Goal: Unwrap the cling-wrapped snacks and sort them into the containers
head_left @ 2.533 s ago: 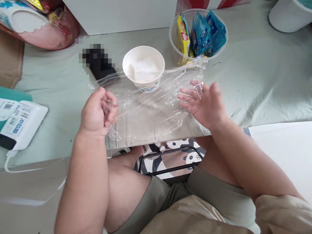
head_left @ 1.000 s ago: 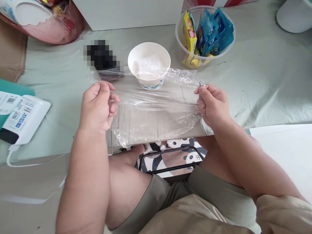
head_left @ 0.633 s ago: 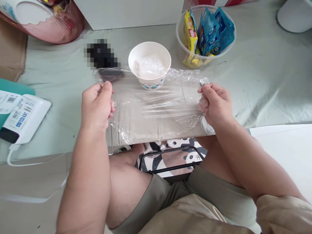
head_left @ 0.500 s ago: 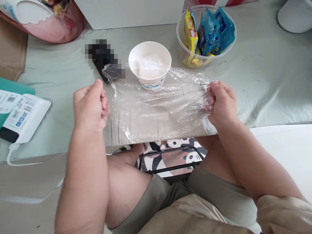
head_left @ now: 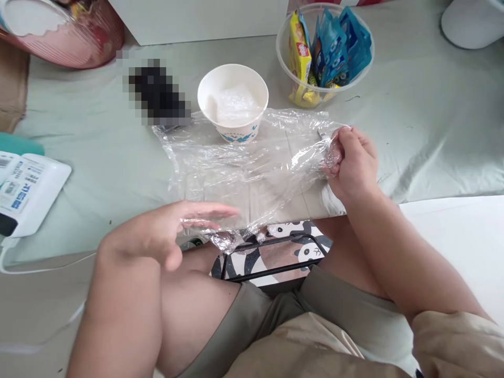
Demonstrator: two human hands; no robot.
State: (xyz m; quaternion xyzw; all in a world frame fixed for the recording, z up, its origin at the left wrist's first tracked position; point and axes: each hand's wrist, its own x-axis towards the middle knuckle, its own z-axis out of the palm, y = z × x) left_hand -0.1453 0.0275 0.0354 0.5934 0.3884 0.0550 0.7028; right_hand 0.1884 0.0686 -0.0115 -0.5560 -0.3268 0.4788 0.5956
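Clear plastic wrap point(head_left: 244, 173) lies crumpled and spread between my hands, over a beige sheet at the table's near edge. My right hand point(head_left: 354, 160) is closed on the wrap's right side. My left hand point(head_left: 169, 228) is open at the near edge, fingers stretched out to the right with the thumb apart. Some of the wrap touches or lies just under those fingers. Behind the wrap stands a white paper bowl point(head_left: 241, 134) with a blue print, upright, with clear crumpled plastic point(head_left: 236, 102) inside.
A clear round tub point(head_left: 281, 63) holds yellow and blue snack packets at the back. A dark, pixelated phone-like object point(head_left: 159, 94) lies left of the bowl. A white device with a cable point(head_left: 35, 189) is at far left, a pink basket point(head_left: 79, 44) at back left. A panda-print surface point(head_left: 275, 257) shows below.
My left hand has come down toward the near edge and opened from a fist, drawing near the wrap's lower edge. My right hand stays closed on the wrap. The view has shifted slightly.
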